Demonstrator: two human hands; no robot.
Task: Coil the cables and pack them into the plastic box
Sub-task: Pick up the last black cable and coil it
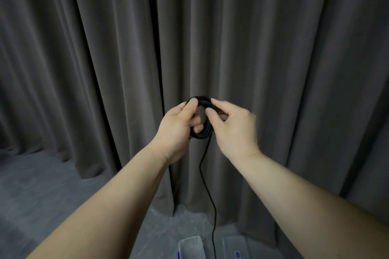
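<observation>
A black cable is wound into a small round coil (203, 132) held up in front of me at chest height. My left hand (179, 130) grips the coil's left side, thumb on top and fingers through the loop. My right hand (233, 126) pinches the coil's upper right part between thumb and forefinger. A loose tail of the cable (207, 187) hangs straight down from the coil's bottom. Below, at the frame's lower edge, sits a clear plastic box (190, 247); the tail drops just right of it.
A clear lid or second box with a blue clip (236, 249) lies right of the first one on the grey floor (42, 200). A dark grey pleated curtain (273, 48) fills the background from top to floor.
</observation>
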